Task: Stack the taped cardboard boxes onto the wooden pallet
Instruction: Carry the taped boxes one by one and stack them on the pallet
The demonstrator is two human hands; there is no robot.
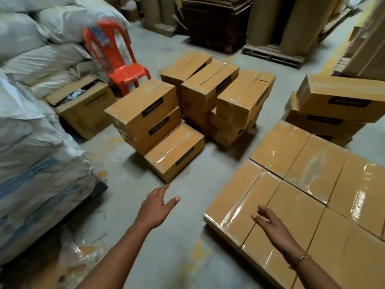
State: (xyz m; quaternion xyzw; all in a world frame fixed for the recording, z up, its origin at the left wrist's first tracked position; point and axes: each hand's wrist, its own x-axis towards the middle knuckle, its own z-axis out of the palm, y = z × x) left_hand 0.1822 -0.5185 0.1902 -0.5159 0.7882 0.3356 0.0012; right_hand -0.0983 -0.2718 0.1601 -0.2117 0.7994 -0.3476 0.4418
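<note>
Leftmost, a wall of white woven sacks [31,122] runs from near to far. Just right of it, an open-topped carton [83,107] sits on the concrete floor [187,236], with a red plastic chair [119,65] on its far side.

At centre, a cluster of taped boxes [208,90] stands on the floor in short stacks. A single low box [175,152] lies at the cluster's near-left corner, touching the stack behind it.

The left hand [155,207] is extended over bare floor on the near side of that low box. Its fingers are straight, its thumb is spread, and it holds nothing.

The right hand [270,226] is over the near-left box of a flat layer of taped boxes [312,184]. Its fingers are spread and relaxed and grip nothing; whether it touches the box top cannot be told. A bracelet [300,260] is on the right wrist.

The layer occupies the near right, with boxes set edge to edge and glossy tape on top. What it rests on is hidden.

Beyond it, at far right, a separate stack [333,109] of taped boxes stands several high and slightly skewed. Along the far side, brown paper rolls [266,24] stand upright on a far pallet [273,54].
</note>
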